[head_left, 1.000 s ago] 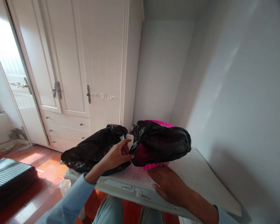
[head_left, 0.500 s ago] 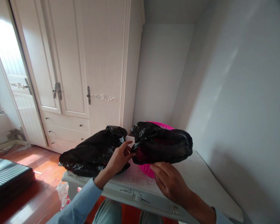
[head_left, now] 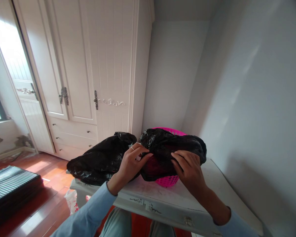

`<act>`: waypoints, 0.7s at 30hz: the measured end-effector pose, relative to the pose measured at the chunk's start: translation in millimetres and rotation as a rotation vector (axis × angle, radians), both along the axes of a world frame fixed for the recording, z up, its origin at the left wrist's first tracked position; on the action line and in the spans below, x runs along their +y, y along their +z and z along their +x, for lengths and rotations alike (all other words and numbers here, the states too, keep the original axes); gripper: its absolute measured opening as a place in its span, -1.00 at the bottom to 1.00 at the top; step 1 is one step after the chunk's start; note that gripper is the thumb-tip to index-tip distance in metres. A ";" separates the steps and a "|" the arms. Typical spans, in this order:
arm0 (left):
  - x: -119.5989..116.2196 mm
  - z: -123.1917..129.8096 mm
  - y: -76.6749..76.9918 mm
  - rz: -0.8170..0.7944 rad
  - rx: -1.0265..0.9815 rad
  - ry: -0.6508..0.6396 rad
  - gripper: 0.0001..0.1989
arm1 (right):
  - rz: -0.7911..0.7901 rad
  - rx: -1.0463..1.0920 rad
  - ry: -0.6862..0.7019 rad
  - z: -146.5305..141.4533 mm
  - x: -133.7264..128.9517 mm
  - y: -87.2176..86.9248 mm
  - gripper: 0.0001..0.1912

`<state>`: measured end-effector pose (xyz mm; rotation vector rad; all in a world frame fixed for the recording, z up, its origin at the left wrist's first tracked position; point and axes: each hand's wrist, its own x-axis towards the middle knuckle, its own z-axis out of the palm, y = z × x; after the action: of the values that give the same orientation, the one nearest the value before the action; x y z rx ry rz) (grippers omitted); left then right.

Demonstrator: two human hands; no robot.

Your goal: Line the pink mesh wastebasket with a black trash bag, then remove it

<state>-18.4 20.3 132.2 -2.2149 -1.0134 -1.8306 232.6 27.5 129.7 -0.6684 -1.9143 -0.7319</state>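
A black plastic bag [head_left: 160, 140] is draped over a bright pink plastic basket [head_left: 166, 181], whose lattice side shows below it and whose rim shows behind. At the bag's left edge, my left hand [head_left: 131, 163] pinches the thin plastic between thumb and fingers; a ring is on one finger. My right hand [head_left: 189, 169] grips the front of the same bag with bent fingertips, partly hidden by the hand itself. Something dark red shows faintly through or inside the bag. Left of the basket lies another full-looking black plastic bag [head_left: 98, 161], close behind my left wrist.
Both bags and the basket rest on a white table [head_left: 207, 194] with worn drawer fronts. A white wardrobe [head_left: 113, 65] stands behind, and a grey wall [head_left: 256, 115] borders the right. A dark ridged-top box [head_left: 13, 187] and a red-and-white bag [head_left: 72, 201] are on the wooden floor.
My right hand has moved up from below the bag's front edge onto the plastic. My left hand has shifted slightly right along the bag, and the bag's front has been pulled about.
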 end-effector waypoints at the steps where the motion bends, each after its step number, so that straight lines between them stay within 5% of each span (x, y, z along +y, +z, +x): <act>1: 3.0 -0.6 3.0 -0.033 -0.022 -0.029 -0.93 | -0.008 0.010 0.010 -0.3 0.8 -0.4 -0.75; 9: 53.6 -11.7 19.4 -0.253 -0.395 0.016 -0.78 | -0.004 0.088 0.044 0.4 3.0 -12.4 -0.64; 21: 134.8 -12.9 2.3 -0.507 -0.606 -0.090 -0.54 | -0.038 0.184 0.165 4.9 0.1 -18.6 -0.59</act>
<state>-31.3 155.1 134.5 -1.9696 -1.6581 -2.6109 237.5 27.6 111.1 -0.5726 -1.7932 -0.5139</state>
